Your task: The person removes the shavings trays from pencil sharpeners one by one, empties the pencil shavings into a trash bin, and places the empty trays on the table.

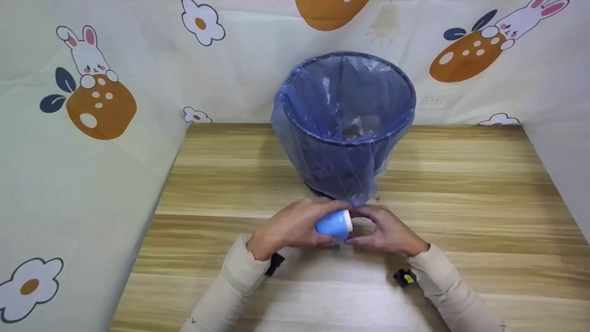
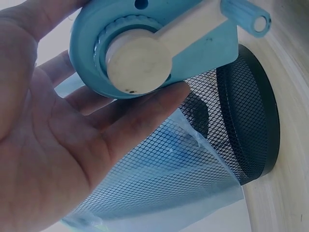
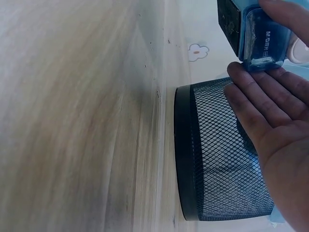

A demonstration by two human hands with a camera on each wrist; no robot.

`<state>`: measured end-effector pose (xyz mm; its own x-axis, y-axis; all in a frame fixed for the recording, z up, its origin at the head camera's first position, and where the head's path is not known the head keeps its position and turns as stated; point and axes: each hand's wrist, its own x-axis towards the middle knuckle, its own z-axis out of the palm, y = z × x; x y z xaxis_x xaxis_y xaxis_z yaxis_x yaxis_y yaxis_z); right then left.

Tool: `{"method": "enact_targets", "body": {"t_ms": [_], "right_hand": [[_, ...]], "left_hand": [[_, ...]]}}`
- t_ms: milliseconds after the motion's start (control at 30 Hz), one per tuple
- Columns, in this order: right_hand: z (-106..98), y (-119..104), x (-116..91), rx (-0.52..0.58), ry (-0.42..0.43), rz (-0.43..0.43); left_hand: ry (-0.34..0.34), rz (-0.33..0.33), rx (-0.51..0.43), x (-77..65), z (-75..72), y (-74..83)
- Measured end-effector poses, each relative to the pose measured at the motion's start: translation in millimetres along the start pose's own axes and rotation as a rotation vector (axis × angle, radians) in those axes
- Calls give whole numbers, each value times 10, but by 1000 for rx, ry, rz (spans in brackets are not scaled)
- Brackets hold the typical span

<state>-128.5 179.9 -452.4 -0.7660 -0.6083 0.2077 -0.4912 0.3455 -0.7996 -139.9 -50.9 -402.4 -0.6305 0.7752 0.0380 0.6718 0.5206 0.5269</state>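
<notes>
A blue hand-crank pencil sharpener (image 1: pixel 333 226) is held above the table, in front of the bin. My left hand (image 1: pixel 295 226) grips its body, thumb on one side and fingers on the other. The left wrist view shows its pale crank (image 2: pixel 140 63) with a blue knob (image 2: pixel 248 18). My right hand (image 1: pixel 387 230) is at the other end, thumb and fingers pinching around it. Its clear dark-blue shavings drawer (image 3: pixel 265 41) and black base (image 3: pixel 229 26) appear in the right wrist view. How firmly the right fingertips press is hidden.
A black mesh wastebasket (image 3: pixel 231 154) with a translucent blue bag (image 1: pixel 341 170) stands just beyond the hands. Under everything is a wood-grain table (image 1: pixel 221 175). Printed cloth walls (image 1: pixel 239 69) with rabbits and flowers enclose the back and sides.
</notes>
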Motion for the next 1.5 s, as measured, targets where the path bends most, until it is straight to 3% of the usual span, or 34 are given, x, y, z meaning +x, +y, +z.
{"method": "enact_targets", "body": {"t_ms": [533, 833, 1500], "right_hand": [[-60, 15, -31, 43, -14, 18], [1, 368, -77, 62, -13, 32], [-15, 431, -139, 138, -33, 40]], "left_hand": [[-9, 1, 34, -27, 2, -17], [-6, -3, 38, -44, -3, -18], [20, 0, 33, -83, 64, -77]]}}
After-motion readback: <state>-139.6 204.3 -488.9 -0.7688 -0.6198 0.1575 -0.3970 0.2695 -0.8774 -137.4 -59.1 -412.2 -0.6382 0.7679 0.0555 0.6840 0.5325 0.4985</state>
